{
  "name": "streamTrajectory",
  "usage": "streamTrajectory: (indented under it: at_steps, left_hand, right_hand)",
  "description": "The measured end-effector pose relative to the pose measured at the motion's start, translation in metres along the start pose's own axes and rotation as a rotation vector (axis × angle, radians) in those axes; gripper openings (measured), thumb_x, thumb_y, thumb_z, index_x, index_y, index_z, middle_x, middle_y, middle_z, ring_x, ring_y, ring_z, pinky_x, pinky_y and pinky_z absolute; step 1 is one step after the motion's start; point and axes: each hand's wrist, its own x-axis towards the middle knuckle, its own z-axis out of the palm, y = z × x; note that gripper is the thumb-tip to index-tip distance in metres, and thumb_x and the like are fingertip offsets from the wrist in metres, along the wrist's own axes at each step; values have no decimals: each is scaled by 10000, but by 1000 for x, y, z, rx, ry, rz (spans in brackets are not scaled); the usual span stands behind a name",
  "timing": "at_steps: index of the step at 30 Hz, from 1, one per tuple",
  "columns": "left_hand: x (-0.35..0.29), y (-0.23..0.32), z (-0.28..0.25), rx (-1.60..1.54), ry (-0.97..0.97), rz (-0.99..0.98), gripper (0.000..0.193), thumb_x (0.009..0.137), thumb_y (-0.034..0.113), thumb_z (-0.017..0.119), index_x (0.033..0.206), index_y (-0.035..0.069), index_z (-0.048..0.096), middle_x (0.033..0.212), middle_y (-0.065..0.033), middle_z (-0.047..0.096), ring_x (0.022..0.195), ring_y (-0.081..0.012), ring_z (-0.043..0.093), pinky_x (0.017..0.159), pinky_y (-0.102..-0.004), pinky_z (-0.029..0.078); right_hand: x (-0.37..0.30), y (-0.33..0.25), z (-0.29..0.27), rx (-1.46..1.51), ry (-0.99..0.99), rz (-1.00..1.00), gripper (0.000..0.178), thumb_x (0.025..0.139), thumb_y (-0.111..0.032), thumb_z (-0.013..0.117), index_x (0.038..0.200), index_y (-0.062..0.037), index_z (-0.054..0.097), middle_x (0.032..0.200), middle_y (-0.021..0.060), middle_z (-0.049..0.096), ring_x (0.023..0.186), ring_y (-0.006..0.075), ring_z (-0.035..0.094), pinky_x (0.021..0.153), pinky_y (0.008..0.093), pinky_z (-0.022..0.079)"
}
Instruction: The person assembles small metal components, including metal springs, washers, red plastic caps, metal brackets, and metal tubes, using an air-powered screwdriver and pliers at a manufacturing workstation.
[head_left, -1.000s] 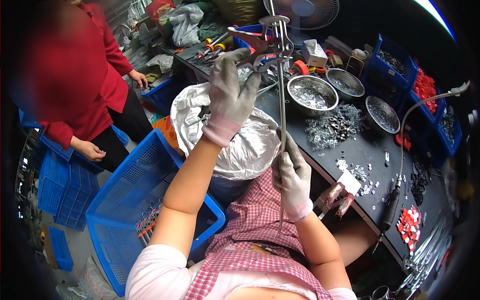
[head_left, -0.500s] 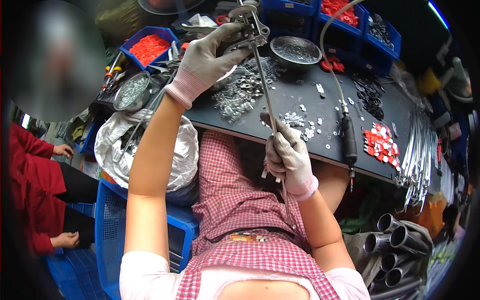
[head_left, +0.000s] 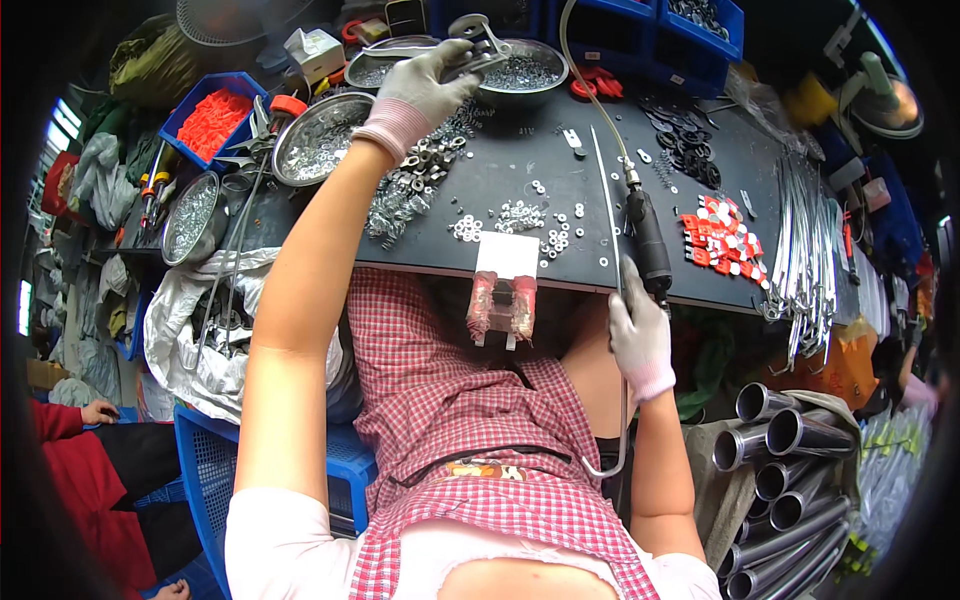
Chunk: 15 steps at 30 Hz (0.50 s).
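1. Left hand [head_left: 415, 92], gloved, toward 11 o'clock: thumb and fingers pinching a metal bracket [head_left: 488, 62], held up before the far steel bowl [head_left: 528, 74]
2. Right hand [head_left: 642, 345], gloved, just past 3 o'clock: fingers closed about a thin metal rod [head_left: 606, 190], forefinger laid along it
3. Rod slants from about 1 o'clock down to 5 o'clock, hooked lower end over the checked apron [head_left: 480, 400]
4. Main change: half a second ago the rod ran up through the bracket; now the two are well apart, one in each hand
5. Right hand has shifted outward, hook now nearer the right forearm
6. View has swung too: white block [head_left: 508, 255] with red-wrapped legs now plain near centre; black power screwdriver [head_left: 648, 240] just beside the rod, toward 2 o'clock
7. Co-worker in red [head_left: 90, 520] now low at 8 o'clock, beyond the blue basket [head_left: 210, 460]; steel tubes [head_left: 785, 480] at 4 o'clock, more fully in sight than before
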Motion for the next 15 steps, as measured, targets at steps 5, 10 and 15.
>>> streamTrajectory:
  at_steps: [5,10,15]
  left_hand:
    - [-17,22,38,-121,-55,-58,470,814,173,684,1240,30,548,1061,-121,663,966,-144,629,879,-253,474]
    - [-29,32,50,-202,-55,-57,466,815,213,690,1224,35,556,1067,-135,663,986,-172,635,894,-280,479]
    - [-36,39,53,-188,-27,-78,474,813,254,697,1218,50,559,1056,-133,669,958,-184,650,839,-286,504]
  right_hand:
    - [76,-26,3,-556,-59,123,496,890,-184,454,1371,-81,388,839,227,655,785,375,647,729,469,507]
    - [113,-22,20,-722,-105,168,437,905,-186,428,1319,-44,445,903,205,665,846,341,654,746,456,512]
    - [160,-70,-4,82,-109,-79,427,917,-384,469,1075,-4,585,1037,174,652,912,290,650,790,390,491]
